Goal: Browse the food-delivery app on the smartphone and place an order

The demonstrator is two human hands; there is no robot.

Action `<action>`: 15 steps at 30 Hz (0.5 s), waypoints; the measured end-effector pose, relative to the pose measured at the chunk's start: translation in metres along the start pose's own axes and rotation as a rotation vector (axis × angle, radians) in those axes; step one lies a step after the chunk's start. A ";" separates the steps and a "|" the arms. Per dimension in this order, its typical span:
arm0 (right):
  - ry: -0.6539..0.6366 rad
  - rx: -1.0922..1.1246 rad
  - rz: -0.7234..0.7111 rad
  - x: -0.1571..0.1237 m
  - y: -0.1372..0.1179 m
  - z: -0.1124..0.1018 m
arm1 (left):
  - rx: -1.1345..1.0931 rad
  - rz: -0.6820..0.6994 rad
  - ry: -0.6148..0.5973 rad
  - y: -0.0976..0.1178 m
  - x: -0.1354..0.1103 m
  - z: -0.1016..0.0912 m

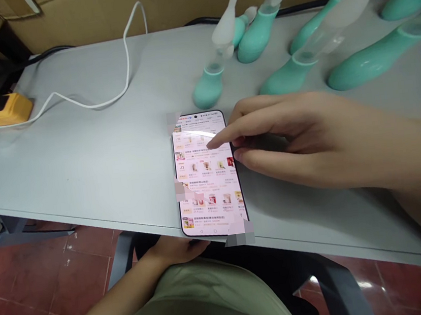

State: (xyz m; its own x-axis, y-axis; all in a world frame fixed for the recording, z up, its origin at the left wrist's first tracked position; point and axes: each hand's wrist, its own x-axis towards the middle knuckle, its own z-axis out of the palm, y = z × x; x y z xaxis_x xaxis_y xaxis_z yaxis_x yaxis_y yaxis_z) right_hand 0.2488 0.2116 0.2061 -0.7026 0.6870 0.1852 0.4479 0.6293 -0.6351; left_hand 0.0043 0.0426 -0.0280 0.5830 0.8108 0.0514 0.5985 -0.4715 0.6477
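Observation:
A smartphone (207,178) lies face up at the table's front edge, its lit screen showing a scrolling list of small drink pictures and text. My right hand (293,142) reaches in from the right, its index fingertip on or just over the screen. The thumb is near the phone's right side, and nothing is held. My left hand (175,247) rests low at my lap, partly under the table edge, with its fingers mostly hidden. Just beyond the phone stands a teal squeeze bulb (207,87) with a clear neck and white tip.
Several more teal bulbs (259,39) with clear tubes and white tips stand at the back right of the grey table (90,146). A white cable (111,102) winds across the back left towards a yellow power strip (16,112). Cardboard (161,10) lines the back.

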 end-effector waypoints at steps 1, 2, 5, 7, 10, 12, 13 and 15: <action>0.004 -0.007 0.006 0.000 0.000 0.000 | -0.003 0.004 -0.002 0.000 0.000 0.000; 0.010 -0.013 0.011 0.000 0.000 0.000 | -0.004 0.007 -0.003 -0.001 0.001 -0.001; 0.019 -0.018 0.011 0.000 0.000 0.001 | 0.000 0.013 0.003 -0.001 0.002 -0.002; 0.020 -0.012 -0.011 0.000 -0.001 0.001 | 0.002 0.027 0.012 -0.002 0.002 -0.001; 0.002 0.035 -0.115 0.001 -0.006 0.001 | 0.009 0.051 0.028 -0.002 0.002 0.000; -0.037 0.080 -0.221 0.000 -0.011 0.002 | 0.024 0.054 0.038 -0.001 0.002 -0.001; -0.065 0.092 -0.270 -0.001 -0.015 0.003 | 0.031 0.051 0.041 -0.001 0.002 -0.001; -0.140 0.074 -0.337 -0.003 -0.022 0.005 | 0.033 0.041 0.040 0.000 0.003 -0.002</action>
State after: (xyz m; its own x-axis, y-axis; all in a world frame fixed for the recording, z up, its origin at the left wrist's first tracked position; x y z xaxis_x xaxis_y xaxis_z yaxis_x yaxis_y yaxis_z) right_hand 0.2384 0.1939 0.2154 -0.8749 0.3862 0.2923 0.1409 0.7803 -0.6093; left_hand 0.0052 0.0459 -0.0258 0.5850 0.8038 0.1083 0.5928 -0.5149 0.6193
